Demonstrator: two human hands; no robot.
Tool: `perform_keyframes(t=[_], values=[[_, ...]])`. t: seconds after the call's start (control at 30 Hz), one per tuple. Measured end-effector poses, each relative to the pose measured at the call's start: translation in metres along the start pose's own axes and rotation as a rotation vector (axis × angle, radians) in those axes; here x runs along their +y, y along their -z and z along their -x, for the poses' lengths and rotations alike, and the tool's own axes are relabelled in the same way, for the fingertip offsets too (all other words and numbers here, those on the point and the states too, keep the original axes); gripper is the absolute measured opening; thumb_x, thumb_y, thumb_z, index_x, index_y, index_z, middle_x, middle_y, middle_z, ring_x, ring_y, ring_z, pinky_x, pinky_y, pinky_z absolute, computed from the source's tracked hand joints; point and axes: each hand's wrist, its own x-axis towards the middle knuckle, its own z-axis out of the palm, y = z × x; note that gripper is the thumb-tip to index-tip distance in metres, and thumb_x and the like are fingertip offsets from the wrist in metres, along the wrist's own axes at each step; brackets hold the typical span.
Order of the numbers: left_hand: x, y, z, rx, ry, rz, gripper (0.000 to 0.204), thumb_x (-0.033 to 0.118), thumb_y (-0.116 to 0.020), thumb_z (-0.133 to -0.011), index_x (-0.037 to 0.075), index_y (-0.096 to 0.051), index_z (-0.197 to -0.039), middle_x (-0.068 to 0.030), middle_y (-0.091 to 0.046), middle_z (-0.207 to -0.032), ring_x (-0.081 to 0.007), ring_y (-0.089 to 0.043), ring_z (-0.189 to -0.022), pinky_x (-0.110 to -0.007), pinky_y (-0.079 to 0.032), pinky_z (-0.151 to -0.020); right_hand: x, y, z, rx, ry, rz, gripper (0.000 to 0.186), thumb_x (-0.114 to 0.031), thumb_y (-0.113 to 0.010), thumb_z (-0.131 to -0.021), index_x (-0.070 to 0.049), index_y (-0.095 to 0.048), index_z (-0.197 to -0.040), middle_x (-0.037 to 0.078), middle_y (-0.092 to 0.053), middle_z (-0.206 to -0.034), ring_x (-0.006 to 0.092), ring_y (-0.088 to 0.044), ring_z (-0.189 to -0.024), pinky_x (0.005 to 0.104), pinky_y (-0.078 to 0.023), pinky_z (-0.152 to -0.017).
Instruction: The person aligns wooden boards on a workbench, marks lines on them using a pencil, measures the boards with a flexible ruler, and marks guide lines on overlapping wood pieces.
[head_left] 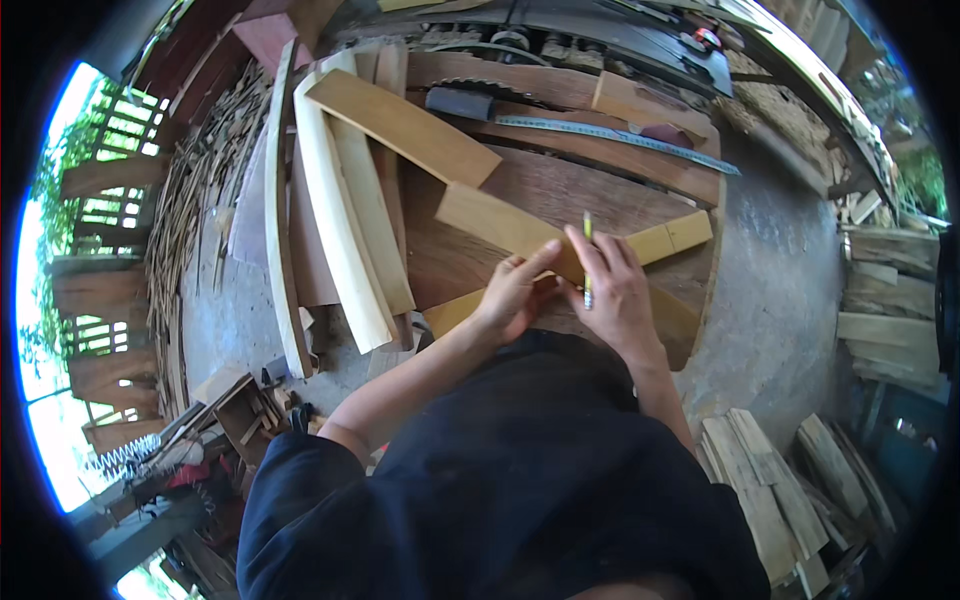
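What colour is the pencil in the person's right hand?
The pencil is mostly yellow; it shows best in the head view.

- From the person's head, we look down through the left fisheye lens.
- We face the left hand [512, 296] and right hand [612, 285] closely, over the wooden worktop [590, 185].
- Nearest us, at the lower edge, is the dark shirt [500, 490].
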Motion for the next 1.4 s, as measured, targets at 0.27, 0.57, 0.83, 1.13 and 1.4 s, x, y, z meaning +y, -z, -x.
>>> perform_keyframes(t=[0.27, 0.57, 0.83, 1.13, 1.4], values=[[0.004, 0.020, -0.010, 0.275, -0.089, 0.438, 0.033, 0.028, -0.072, -0.100, 0.005, -0.063, -0.120, -0.0109, -0.069, -0.120, -0.0278, -0.068, -0.117, -0.041, -0.057, -0.107, 0.008, 0.001, 0.034, 0.254, -0.111, 0.032, 0.056, -0.011, -0.074, -0.089, -0.003, -0.058, -0.141, 0.018, -0.062, -0.114, 0.0362, -0.061, -0.106, 0.0458, -0.050, -0.093], [0.010, 0.030, -0.053, 0.357, -0.166, 0.691, 0.018, 0.015, -0.073, -0.098, 0.002, -0.065, -0.106, -0.0094, -0.071, -0.105, -0.0245, -0.070, -0.106, -0.042, -0.061, -0.104, 0.017, -0.004, 0.083, 0.288, -0.271, 0.015, 0.049, -0.008, -0.069, -0.093, -0.003, -0.058, -0.140, 0.020, -0.063, -0.118, 0.0383, -0.060, -0.108, 0.0476, -0.050, -0.094], [0.031, 0.027, -0.035, 0.302, -0.089, 0.595, 0.040, 0.019, -0.046, -0.111, -0.014, -0.044, -0.135, -0.0271, -0.058, -0.137, -0.0325, -0.064, -0.125, -0.041, -0.059, -0.107, 0.029, -0.017, 0.111, 0.248, -0.343, -0.011, 0.048, -0.008, -0.067, -0.094, -0.003, -0.058, -0.141, 0.020, -0.062, -0.120, 0.0388, -0.058, -0.111, 0.0477, -0.049, -0.097], [0.000, 0.046, 0.034, 0.112, -0.753, -1.492, 0.062, 0.029, -0.082, -0.087, 0.006, -0.060, -0.140, -0.0099, -0.062, -0.131, -0.0258, -0.060, -0.112, -0.040, -0.052, -0.095, 0.051, -0.026, 0.124, 0.312, -0.405, 0.070, 0.048, -0.009, -0.067, -0.093, -0.005, -0.058, -0.140, 0.022, -0.062, -0.120, 0.0404, -0.057, -0.113, 0.0486, -0.048, -0.098], [-0.015, 0.065, 0.038, 0.238, -0.852, -1.860, 0.063, 0.032, -0.086, -0.076, 0.009, -0.063, -0.129, -0.0100, -0.056, -0.117, -0.0325, -0.052, -0.109, -0.046, -0.042, -0.095, 0.061, -0.044, 0.130, 0.324, -0.369, 0.073, 0.050, -0.007, -0.067, -0.093, -0.005, -0.056, -0.142, 0.021, -0.060, -0.122, 0.0399, -0.056, -0.113, 0.0490, -0.047, -0.100]])
